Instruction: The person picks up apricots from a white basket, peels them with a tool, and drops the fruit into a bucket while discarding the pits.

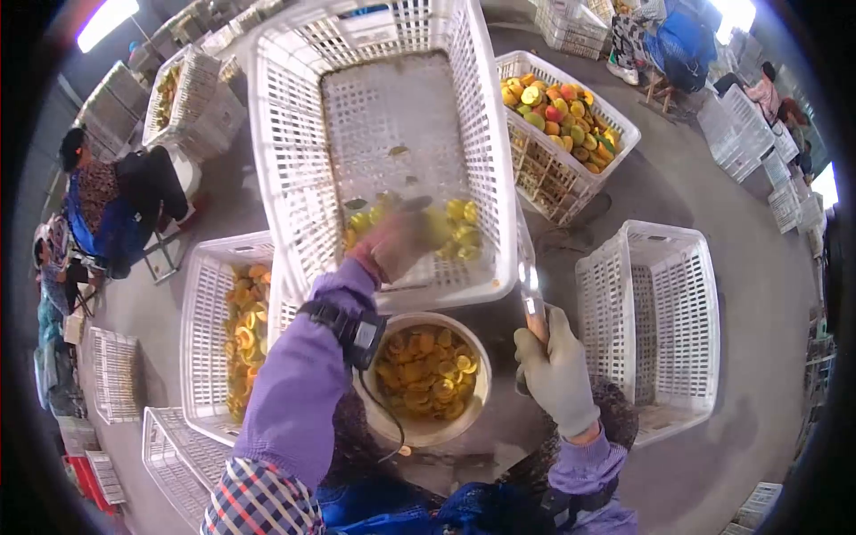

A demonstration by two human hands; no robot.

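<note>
My left hand (pixel 397 239), below a purple sleeve and a wrist strap with a dark device, reaches into a large white crate (pixel 496 160). It is smeared by motion, so its fingers and anything in them cannot be made out. Around it lie yellow-green pieces of fruit (pixel 461 234) at the near end of the crate. In a pale work glove, my right hand (pixel 559 370) grips a knife (pixel 535 308) by its wooden handle. Its shiny blade points up beside the crate's right corner. Below the crate, a white bucket (pixel 482 392) holds orange-yellow fruit pieces (pixel 428 374).
A left crate (pixel 207 330) holds cut orange fruit. Behind stands a crate (pixel 546 169) of red, yellow and green peaches (pixel 562 116). Nested white crates (pixel 606 321) stand at right. People (pixel 98 196) sit at left and far right among stacked crates.
</note>
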